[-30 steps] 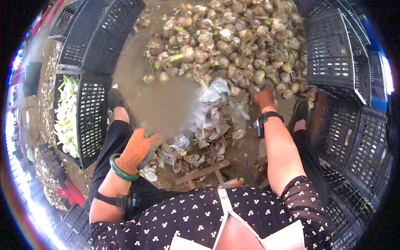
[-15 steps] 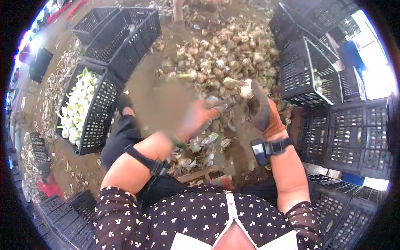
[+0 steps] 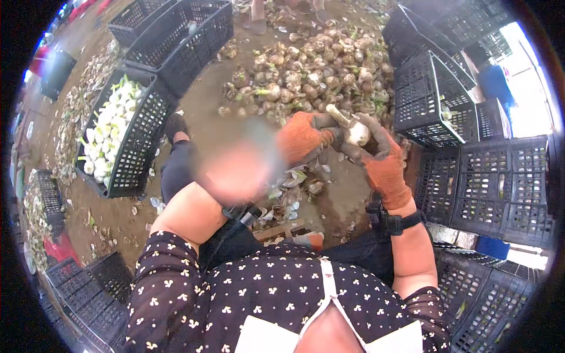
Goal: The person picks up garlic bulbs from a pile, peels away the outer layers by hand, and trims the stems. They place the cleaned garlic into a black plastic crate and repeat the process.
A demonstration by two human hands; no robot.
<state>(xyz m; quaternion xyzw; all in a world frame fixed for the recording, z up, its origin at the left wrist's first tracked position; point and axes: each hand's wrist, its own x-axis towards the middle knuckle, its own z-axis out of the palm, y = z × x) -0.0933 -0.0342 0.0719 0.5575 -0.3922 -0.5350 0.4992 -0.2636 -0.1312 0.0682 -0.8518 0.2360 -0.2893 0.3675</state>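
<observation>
A garlic bulb [image 3: 357, 134] with a short thick stalk is held up in front of me, its stalk pointing up and to the left. My right hand [image 3: 385, 165], in an orange glove with dark fingers, is closed around the bulb from the right. From the left, my left hand [image 3: 303, 140], gloved the same way, has its fingers curled against the bulb near the stalk. Whether those fingertips hold anything else is hidden. Beyond both hands lies a heap of unpeeled garlic [image 3: 318, 67] on the ground.
A black crate [image 3: 138, 138] of cleaned white garlic stands at my left, with other black crates [image 3: 188, 44] behind it. Stacked crates [image 3: 485, 182] line the right side. Loose skins [image 3: 291, 179] litter the ground below my hands. Another person's legs [image 3: 258, 15] show at the far edge.
My left hand has moved right and up to meet the bulb in my right hand. The bulb has tilted so its stalk stands more upright.
</observation>
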